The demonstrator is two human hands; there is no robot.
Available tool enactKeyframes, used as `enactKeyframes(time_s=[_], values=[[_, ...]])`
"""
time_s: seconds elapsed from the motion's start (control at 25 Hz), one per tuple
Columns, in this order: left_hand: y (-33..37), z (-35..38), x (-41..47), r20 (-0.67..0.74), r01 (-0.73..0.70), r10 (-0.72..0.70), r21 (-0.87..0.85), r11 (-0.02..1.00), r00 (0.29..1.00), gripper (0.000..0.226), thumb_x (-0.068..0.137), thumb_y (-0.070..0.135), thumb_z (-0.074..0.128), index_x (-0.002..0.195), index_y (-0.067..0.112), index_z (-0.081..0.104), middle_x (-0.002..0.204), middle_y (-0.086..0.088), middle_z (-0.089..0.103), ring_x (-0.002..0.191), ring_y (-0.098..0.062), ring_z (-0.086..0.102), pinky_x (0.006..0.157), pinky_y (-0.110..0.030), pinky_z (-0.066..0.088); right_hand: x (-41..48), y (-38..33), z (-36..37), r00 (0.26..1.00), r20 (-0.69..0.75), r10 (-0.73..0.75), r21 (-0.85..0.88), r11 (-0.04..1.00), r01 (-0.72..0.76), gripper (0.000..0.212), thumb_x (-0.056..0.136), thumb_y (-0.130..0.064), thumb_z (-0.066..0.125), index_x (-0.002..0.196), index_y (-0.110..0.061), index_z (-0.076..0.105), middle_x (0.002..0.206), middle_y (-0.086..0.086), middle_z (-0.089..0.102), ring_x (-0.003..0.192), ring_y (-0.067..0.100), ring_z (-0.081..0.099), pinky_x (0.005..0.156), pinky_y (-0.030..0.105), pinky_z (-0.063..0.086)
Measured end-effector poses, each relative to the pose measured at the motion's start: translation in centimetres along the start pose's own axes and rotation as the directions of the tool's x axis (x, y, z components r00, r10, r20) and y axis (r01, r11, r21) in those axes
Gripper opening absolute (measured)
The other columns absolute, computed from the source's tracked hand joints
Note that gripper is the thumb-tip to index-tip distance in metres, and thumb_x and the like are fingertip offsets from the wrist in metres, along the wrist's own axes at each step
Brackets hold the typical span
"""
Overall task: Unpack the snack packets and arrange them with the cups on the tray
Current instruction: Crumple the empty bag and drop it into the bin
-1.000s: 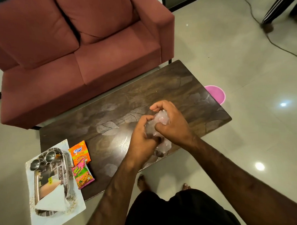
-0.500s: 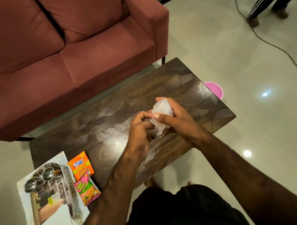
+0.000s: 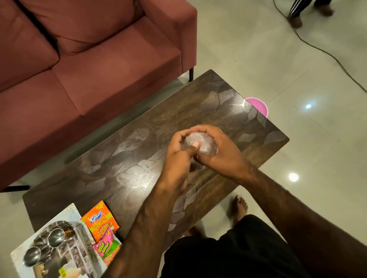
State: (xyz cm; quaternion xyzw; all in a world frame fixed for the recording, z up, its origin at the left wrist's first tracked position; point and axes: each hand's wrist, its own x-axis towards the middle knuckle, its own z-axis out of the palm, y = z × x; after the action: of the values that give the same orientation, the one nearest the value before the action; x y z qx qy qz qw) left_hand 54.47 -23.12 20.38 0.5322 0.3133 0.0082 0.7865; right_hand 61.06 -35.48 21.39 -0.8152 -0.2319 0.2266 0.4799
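Note:
Both hands hold a crumpled clear plastic bag (image 3: 203,145) above the middle of the dark wooden table (image 3: 137,153). My left hand (image 3: 179,157) presses its thumb onto the bag, and my right hand (image 3: 218,152) cups it from the right. An orange snack packet (image 3: 99,219) lies at the table's near left corner, with a pink and green snack packet (image 3: 108,250) just below it. Beside them sits a shiny steel tray (image 3: 78,242) carrying two steel cups (image 3: 55,238) (image 3: 32,256).
A maroon sofa (image 3: 82,59) stands behind the table. A pink bowl (image 3: 258,107) sits on the floor past the table's right edge. A black cable (image 3: 325,50) crosses the tiled floor, near another person's feet (image 3: 311,11) at top right. My bare foot (image 3: 239,207) is under the table's near edge.
The bag has been squeezed from a loose upright shape into a tight ball between both hands. The view has tilted, so the tray and packets sit lower left.

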Motion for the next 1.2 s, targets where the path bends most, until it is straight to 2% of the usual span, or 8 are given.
enactKeyframes(time_s=[0.16, 0.28, 0.44, 0.6, 0.72, 0.84, 1.04, 1.2], values=[[0.2, 2.3, 2.8, -0.126, -0.026, 0.026, -0.002, 1.000, 0.992, 0.029, 0.100, 0.000, 0.049, 0.123, 0.015, 0.055, 0.131, -0.016, 0.060, 0.114, -0.038, 0.065, 0.085, -0.060, 0.057, 1.0, 2.1, -2.0, 1.000, 0.018, 0.016, 0.002, 1.000, -0.016, 0.094, 0.085, -0.023, 0.086, 0.163, -0.034, 0.035, 0.169, -0.008, 0.030, 0.152, 0.002, 0.032, 0.111, 0.012, 0.036], [0.3, 6.2, 5.8, -0.145, -0.044, 0.054, 0.070, 0.997, 0.988, 0.030, 0.098, -0.003, 0.047, 0.118, 0.017, 0.057, 0.125, -0.015, 0.063, 0.115, -0.036, 0.065, 0.088, -0.059, 0.058, 2.4, 4.5, -4.4, 0.999, 0.043, -0.011, -0.122, 0.992, 0.017, 0.095, 0.087, -0.024, 0.084, 0.165, -0.032, 0.033, 0.175, -0.005, 0.020, 0.161, 0.010, 0.022, 0.121, 0.024, 0.034], [0.0, 12.6, 11.0, -0.140, -0.002, 0.023, 0.148, 0.989, 0.990, 0.030, 0.097, -0.001, 0.044, 0.116, 0.019, 0.056, 0.123, -0.014, 0.064, 0.111, -0.035, 0.066, 0.080, -0.059, 0.060, 6.1, 8.7, -10.1, 1.000, 0.013, 0.017, -0.146, 0.989, -0.015, 0.088, 0.089, -0.012, 0.082, 0.163, -0.032, 0.039, 0.175, -0.004, 0.023, 0.160, 0.018, 0.029, 0.123, 0.043, 0.045], [-0.8, 20.1, 16.8, -0.121, 0.055, -0.026, 0.243, 0.968, 0.992, 0.028, 0.098, -0.003, 0.044, 0.118, 0.014, 0.054, 0.121, -0.015, 0.066, 0.111, -0.034, 0.068, 0.084, -0.060, 0.059, 10.4, 14.2, -17.8, 0.999, 0.018, 0.027, -0.131, 0.991, -0.024, 0.073, 0.095, -0.008, 0.075, 0.158, -0.031, 0.049, 0.171, -0.001, 0.036, 0.158, 0.019, 0.037, 0.126, 0.042, 0.041], [-1.8, 25.6, 21.5, -0.089, 0.070, -0.045, 0.303, 0.950, 0.995, 0.026, 0.096, -0.004, 0.048, 0.111, 0.016, 0.055, 0.115, -0.013, 0.067, 0.106, -0.029, 0.070, 0.083, -0.052, 0.062, 13.2, 18.3, -22.7, 0.997, -0.027, 0.074, -0.169, 0.983, -0.078, 0.070, 0.094, -0.005, 0.074, 0.155, -0.032, 0.053, 0.169, -0.002, 0.042, 0.156, 0.019, 0.040, 0.126, 0.033, 0.036], [-2.6, 29.4, 25.4, -0.045, 0.102, -0.092, 0.387, 0.916, 0.995, 0.028, 0.094, 0.001, 0.056, 0.116, 0.018, 0.057, 0.114, -0.005, 0.067, 0.104, -0.022, 0.070, 0.080, -0.042, 0.064, 15.5, 21.9, -25.8, 0.989, -0.064, 0.133, -0.152, 0.978, -0.141, 0.066, 0.095, -0.006, 0.073, 0.154, -0.029, 0.055, 0.166, -0.001, 0.046, 0.156, 0.022, 0.041, 0.127, 0.043, 0.039], [-4.9, 35.1, 33.9, -0.007, 0.160, -0.179, 0.489, 0.857, 0.984, 0.045, 0.092, 0.001, 0.058, 0.133, 0.021, 0.057, 0.126, -0.002, 0.065, 0.114, -0.022, 0.064, 0.095, -0.047, 0.058, 20.5, 28.2, -30.1, 0.960, -0.152, 0.234, -0.124, 0.959, -0.254, 0.056, 0.102, -0.011, 0.066, 0.155, -0.026, 0.054, 0.166, 0.002, 0.045, 0.154, 0.028, 0.044, 0.122, 0.051, 0.045], [-7.4, 37.0, 39.5, 0.019, 0.175, -0.219, 0.536, 0.826, 0.975, 0.057, 0.090, -0.004, 0.058, 0.141, 0.021, 0.052, 0.134, -0.004, 0.060, 0.120, -0.026, 0.060, 0.095, -0.048, 0.058, 24.4, 33.2, -31.1, 0.949, -0.134, 0.286, -0.176, 0.935, -0.307, 0.067, 0.097, -0.010, 0.071, 0.158, -0.028, 0.049, 0.170, 0.000, 0.039, 0.159, 0.026, 0.034, 0.121, 0.052, 0.046]])
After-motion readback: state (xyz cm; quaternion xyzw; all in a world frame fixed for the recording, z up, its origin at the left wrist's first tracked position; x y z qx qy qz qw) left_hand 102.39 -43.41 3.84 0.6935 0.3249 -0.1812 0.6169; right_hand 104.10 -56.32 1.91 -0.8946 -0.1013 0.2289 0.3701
